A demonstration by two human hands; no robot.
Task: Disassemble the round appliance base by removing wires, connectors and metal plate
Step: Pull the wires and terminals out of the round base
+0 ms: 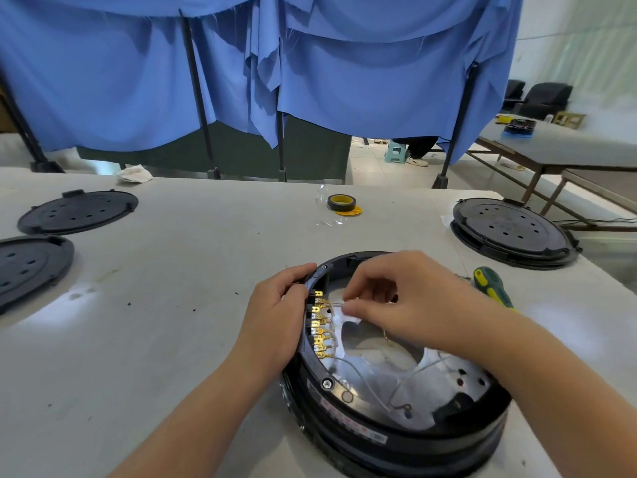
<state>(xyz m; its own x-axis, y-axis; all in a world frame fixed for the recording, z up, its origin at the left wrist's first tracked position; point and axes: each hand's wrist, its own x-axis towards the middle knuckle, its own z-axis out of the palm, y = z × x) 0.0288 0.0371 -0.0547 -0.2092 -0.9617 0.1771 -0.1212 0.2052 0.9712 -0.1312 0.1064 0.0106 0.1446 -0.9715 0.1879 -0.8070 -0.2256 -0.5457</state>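
Sat nearest, at the front edge of the table (193, 257): the round appliance base (396, 432), open side up, metal plate (375, 377) showing inside with thin wires (365, 370) looping loose across it. Was mid wire-removal, by the look of it, plate not yet touched. Gripped the base's left rim with the left hand (275, 315), fingers (296, 274) curled over the edge to hold it steady, right beside the row of brass connectors (319, 326) lined down the inner wall. Hovered over the upper connectors with the right hand (396, 301), fingertips (348, 307) pinched on what looked like one pale wire just beside the second or third tab; hard to tell whether wire or terminal itself was caught. Called next, probably, for a straight pull away from the tab while bracing the rim, then on down the row. Risked a snapped lead if tugged at an angle. Lay further back: a green-and-yellow screwdriver (491, 288) just right of the base, a closed second base (513, 232) beyond it, a roll of tape (341, 203) mid-table, two black lids (77, 212) far left.
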